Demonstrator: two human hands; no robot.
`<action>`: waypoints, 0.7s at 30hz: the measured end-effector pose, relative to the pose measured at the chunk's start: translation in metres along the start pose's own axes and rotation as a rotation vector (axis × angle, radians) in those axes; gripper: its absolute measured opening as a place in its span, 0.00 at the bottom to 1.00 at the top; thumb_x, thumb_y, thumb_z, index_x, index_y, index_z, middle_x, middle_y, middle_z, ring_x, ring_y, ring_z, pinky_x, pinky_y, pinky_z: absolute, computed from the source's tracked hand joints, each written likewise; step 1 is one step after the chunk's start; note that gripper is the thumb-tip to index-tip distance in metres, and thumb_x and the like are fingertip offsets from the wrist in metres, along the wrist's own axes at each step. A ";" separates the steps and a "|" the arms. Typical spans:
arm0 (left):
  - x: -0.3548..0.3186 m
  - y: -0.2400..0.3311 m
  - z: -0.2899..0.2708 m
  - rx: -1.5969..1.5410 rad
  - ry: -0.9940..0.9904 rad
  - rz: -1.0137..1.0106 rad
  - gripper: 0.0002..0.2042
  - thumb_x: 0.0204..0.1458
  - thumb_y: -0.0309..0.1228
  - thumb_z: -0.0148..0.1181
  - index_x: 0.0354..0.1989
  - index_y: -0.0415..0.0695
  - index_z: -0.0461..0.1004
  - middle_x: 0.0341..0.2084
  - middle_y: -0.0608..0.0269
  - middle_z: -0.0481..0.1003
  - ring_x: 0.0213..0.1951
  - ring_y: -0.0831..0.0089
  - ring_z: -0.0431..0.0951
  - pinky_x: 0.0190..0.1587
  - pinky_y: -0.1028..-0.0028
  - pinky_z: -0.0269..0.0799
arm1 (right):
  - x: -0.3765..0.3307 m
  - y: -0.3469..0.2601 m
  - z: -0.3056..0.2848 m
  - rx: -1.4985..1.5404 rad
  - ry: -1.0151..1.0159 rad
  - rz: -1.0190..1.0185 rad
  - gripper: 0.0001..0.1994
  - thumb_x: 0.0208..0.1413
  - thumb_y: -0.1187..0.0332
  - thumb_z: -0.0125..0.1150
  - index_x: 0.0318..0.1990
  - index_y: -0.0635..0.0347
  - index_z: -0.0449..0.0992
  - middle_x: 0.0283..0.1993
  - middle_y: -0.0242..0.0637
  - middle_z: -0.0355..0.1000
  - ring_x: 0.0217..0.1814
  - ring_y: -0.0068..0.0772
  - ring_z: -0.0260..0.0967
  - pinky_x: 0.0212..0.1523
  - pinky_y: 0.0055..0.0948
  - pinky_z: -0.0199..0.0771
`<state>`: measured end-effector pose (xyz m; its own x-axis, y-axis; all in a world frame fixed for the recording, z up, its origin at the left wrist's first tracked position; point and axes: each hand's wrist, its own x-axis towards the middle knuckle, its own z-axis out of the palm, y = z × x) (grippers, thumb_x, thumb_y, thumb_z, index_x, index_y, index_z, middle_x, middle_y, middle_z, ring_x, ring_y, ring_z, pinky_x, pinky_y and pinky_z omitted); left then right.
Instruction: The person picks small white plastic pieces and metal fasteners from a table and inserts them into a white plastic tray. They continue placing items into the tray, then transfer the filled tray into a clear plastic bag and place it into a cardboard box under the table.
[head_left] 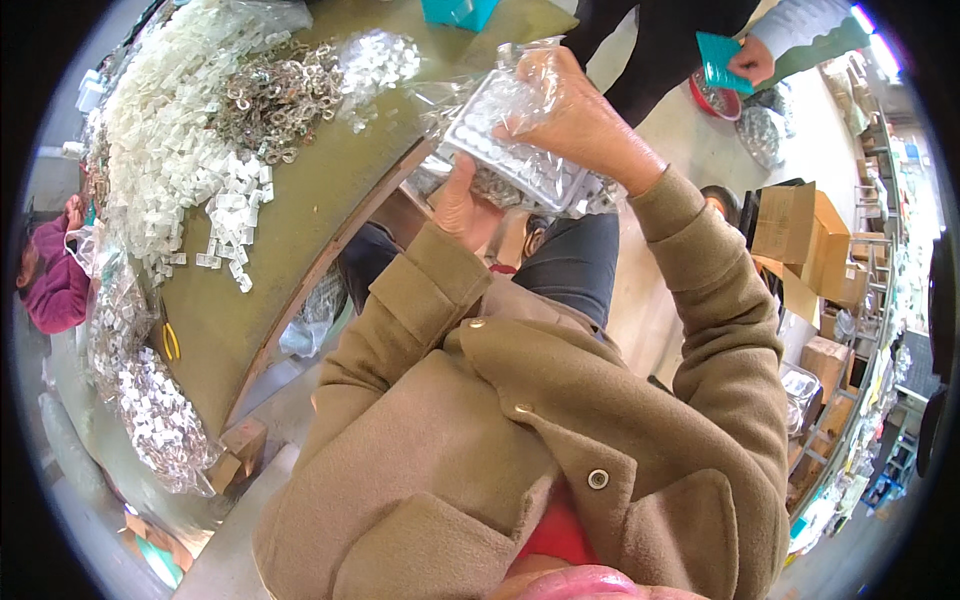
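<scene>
Beyond the table's edge, over my lap, is a pale tray with rows of small white pieces, partly covered by a clear plastic bag. My left hand grips the tray's near left side, thumb up along the rim and fingers hidden underneath. My right hand is closed on the crinkled bag over the tray's far right part; the plastic hides some of its fingertips. On the table to the left lie a large heap of clear plastic pieces, a pile of metal rings and some small white parts.
The green tabletop has a raw wooden edge. Yellow-handled pliers and a bag of parts lie at left. At the upper right, another person's hand holds a teal tray above a red bowl. Cardboard boxes stand right.
</scene>
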<state>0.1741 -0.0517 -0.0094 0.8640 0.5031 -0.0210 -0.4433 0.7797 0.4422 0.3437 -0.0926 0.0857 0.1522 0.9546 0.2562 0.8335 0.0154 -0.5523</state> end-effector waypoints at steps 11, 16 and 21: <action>0.030 -0.050 -0.064 -0.013 0.047 -0.356 0.40 0.55 0.63 0.49 0.68 0.46 0.56 0.63 0.60 0.64 0.63 0.63 0.64 0.64 0.56 0.61 | -0.053 0.083 0.018 0.628 -0.521 0.715 0.34 0.46 0.53 0.74 0.58 0.61 0.70 0.54 0.38 0.73 0.56 0.29 0.68 0.59 0.30 0.65; 0.030 -0.057 -0.088 -0.065 0.148 -0.459 0.39 0.57 0.65 0.42 0.68 0.46 0.56 0.63 0.59 0.65 0.62 0.62 0.67 0.63 0.56 0.63 | -0.074 0.114 0.073 0.855 -0.426 0.720 0.32 0.47 0.55 0.73 0.57 0.62 0.72 0.51 0.37 0.75 0.53 0.29 0.70 0.56 0.30 0.69; 0.037 -0.061 -0.133 0.187 0.491 -0.517 0.37 0.61 0.62 0.39 0.67 0.45 0.59 0.60 0.56 0.67 0.59 0.64 0.69 0.61 0.60 0.66 | -0.080 0.149 0.146 1.213 -0.432 1.000 0.28 0.47 0.58 0.73 0.53 0.65 0.75 0.45 0.37 0.78 0.43 0.28 0.75 0.45 0.28 0.75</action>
<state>0.2019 -0.0312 -0.1564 0.7258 0.2315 -0.6478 0.0780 0.9079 0.4119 0.3782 -0.1234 -0.1327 0.0187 0.7317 -0.6814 -0.4157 -0.6141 -0.6708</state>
